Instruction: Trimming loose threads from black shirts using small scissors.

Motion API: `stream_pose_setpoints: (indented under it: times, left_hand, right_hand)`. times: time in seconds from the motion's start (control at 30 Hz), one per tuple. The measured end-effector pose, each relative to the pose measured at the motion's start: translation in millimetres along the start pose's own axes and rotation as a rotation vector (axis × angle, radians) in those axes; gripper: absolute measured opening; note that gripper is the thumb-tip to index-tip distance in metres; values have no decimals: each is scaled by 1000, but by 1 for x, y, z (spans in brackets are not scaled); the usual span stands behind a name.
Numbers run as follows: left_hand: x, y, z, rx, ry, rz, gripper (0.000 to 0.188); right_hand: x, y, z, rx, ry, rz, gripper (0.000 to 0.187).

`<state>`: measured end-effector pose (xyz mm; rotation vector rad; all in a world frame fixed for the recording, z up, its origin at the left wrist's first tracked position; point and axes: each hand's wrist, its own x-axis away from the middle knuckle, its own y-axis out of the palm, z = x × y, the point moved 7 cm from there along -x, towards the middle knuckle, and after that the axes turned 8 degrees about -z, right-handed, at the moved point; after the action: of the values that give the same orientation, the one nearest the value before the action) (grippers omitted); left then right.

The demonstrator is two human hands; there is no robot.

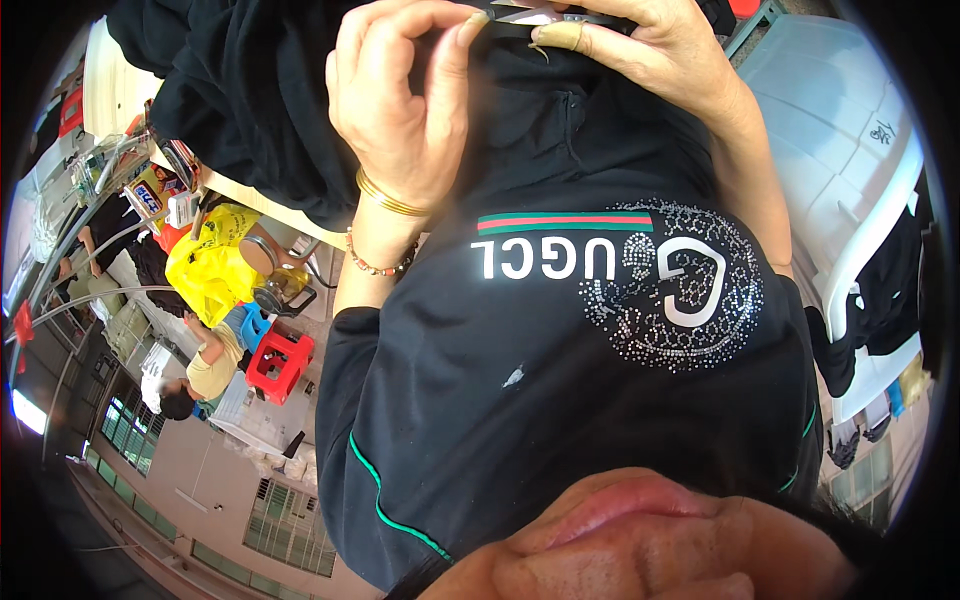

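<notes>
At the top edge, my left hand [400,105], with gold bangles and a beaded bracelet at the wrist, has thumb and forefinger pinched together. Whatever they pinch is too small and too near the edge to make out. Just right of these fingertips, my right hand [655,50] is closed on small metal scissors [530,17], partly cut off by the frame, their blades pointing at the left fingertips. A tan wrap [557,37] covers the right thumb's tip. Black cloth [270,110] lies bunched beside the left hand and spreads beneath both hands.
A pale wooden table edge [265,205] runs under the cloth. To the left are a yellow plastic bag [215,265], a glass jar [285,292], a red stool [279,364] and a seated person [208,365]. A large whitish plastic bin [830,130] stands close on the right.
</notes>
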<state>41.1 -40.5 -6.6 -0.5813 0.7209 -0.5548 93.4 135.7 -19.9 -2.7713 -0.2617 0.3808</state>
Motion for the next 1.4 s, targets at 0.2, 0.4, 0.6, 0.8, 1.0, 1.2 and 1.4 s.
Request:
stream_pose_setpoints:
  times: [0.2, 0.4, 0.6, 0.8, 1.0, 1.2, 1.4]
  left_hand:
    - [2, 1, -7, 131, -87, -20, 9]
    - [2, 3, -6, 108, -41, -17, 10]
    - [0, 6, -3, 71, -18, -46, 10]
    - [4, 2, -5, 116, -33, -27, 10]
    - [1, 5, -6, 128, -53, -25, 10]
    - [2, 5, -8, 135, -43, -25, 10]
    - [6, 3, -10, 207, -50, 27, 10]
  right_hand:
    - [-2, 0, -4, -18, 15, -38, 39]
    - [-5, -2, -6, 22, 59, -51, 33]
    - [-3, -3, 0, -218, -328, 117, 30]
    - [-9, -5, -10, -188, -261, 69, 28]
    - [-14, -8, -18, 155, 129, -89, 27]
    - [-19, -7, -35, 285, 175, -119, 24]
    - [-17, -2, -39, 436, 101, -88, 22]
